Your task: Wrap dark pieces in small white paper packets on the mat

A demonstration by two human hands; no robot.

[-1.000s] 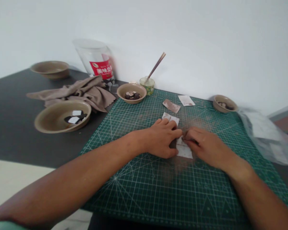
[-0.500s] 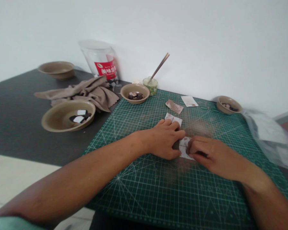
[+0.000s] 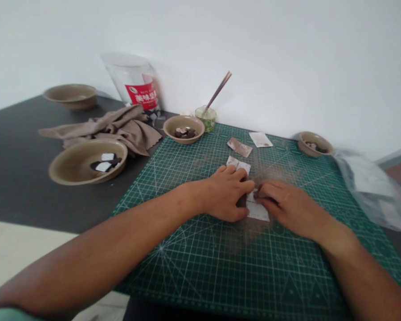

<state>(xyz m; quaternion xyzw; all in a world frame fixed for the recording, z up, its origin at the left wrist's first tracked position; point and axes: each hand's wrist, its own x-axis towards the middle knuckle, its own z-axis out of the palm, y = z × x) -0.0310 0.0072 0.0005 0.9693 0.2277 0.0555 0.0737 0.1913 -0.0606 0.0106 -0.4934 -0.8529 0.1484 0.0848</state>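
A white, brown-smudged sheet (image 3: 258,211) lies on the green cutting mat (image 3: 200,263). My left hand (image 3: 225,194) is flat with its fingers spread, pressing at the sheet's left side. Its far fingertips touch another creased white piece (image 3: 238,164). Between its thumb and index finger shows a dark patch I cannot make out. My right hand (image 3: 285,207) is closed in a pinch on a small brown lump (image 3: 256,195), held against the upper part of the sheet. The lump is mostly hidden by the fingers.
Behind the hands lie a brown-stained piece (image 3: 239,147) and a white card (image 3: 261,139). Small bowls (image 3: 183,139) (image 3: 316,154) of dark bits, a green cup (image 3: 205,121) with sticks, larger bowls (image 3: 65,171) (image 3: 71,104), a cloth (image 3: 103,129), a clear tub (image 3: 128,73) and a plastic bag (image 3: 370,183) surround them.
My right hand has moved up along the sheet with the brown lump, baring more of its lower part. My left hand stays in place on the sheet; the whole view has shifted slightly.
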